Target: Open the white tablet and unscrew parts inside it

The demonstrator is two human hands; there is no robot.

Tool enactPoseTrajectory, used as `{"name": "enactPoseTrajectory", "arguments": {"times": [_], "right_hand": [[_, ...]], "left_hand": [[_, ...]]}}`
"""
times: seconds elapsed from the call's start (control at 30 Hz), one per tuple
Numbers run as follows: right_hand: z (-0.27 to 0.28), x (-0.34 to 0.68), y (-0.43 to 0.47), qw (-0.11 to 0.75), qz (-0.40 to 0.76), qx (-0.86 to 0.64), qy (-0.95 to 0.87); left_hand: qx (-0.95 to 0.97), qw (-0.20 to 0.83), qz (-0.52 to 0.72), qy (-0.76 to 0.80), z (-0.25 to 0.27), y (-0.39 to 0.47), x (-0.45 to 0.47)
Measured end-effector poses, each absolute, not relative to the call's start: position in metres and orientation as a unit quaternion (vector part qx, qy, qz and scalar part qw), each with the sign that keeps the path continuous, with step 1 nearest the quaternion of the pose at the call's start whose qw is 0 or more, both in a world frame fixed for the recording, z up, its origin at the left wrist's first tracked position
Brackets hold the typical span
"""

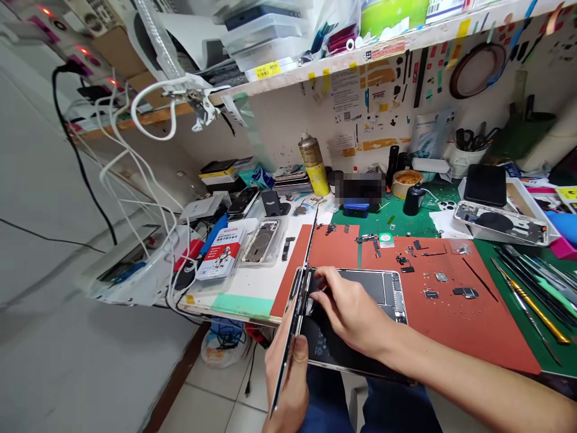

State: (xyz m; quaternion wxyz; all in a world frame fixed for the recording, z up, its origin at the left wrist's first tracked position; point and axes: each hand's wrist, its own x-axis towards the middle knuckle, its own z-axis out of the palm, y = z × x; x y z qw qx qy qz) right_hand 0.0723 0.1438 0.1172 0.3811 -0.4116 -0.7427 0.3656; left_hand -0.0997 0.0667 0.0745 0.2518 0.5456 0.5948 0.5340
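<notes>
Holding the lifted screen panel [300, 288] on edge, our left hand [288, 376] is clenched around its lower end, thumb pressed against the thin side, so the glass stands nearly upright along the left side of the opened tablet body [360, 313]. We judge it is kept propped like this so that whatever joins panel and body along that edge is not strained, and so the inside stays open to reach. Our right hand [349, 313] lies over the tablet body with its fingertips [321, 287] pressing down near the hinge side, just beside the raised panel; it grasps nothing that we can make out, and whether a small part sits under the fingers we cannot tell.

The tablet body rests on the red work mat [451, 313], its near end overhanging the bench edge above our knees. To the right of the tablet, small loose parts and screws [433, 282] are spread apart on the mat, likely so each stays findable. Beyond the tablet stands a yellow spray can [314, 163]; its label is too small to read. Left of the tablet lies a red and white packet [220, 255] with print we cannot decipher. Far right of the tablet, hand tools [532, 288] lie side by side on the green mat.
</notes>
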Motion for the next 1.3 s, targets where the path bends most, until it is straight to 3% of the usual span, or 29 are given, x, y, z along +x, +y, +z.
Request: {"name": "enactPoseTrajectory", "arguments": {"times": [0.77,1.1,1.3], "right_hand": [[0.117,0.07,0.145,0.327,0.361,-0.397,-0.778],[0.121,0.067,0.144,0.312,0.343,-0.392,-0.795],[0.127,0.067,0.144,0.301,0.312,-0.377,-0.818]], "left_hand": [[0.543,0.268,0.512,0.609,0.05,0.063,-0.115],[0.513,0.289,0.52,0.619,0.061,0.061,-0.108],[0.462,0.238,0.542,0.661,0.053,0.059,-0.108]]}}
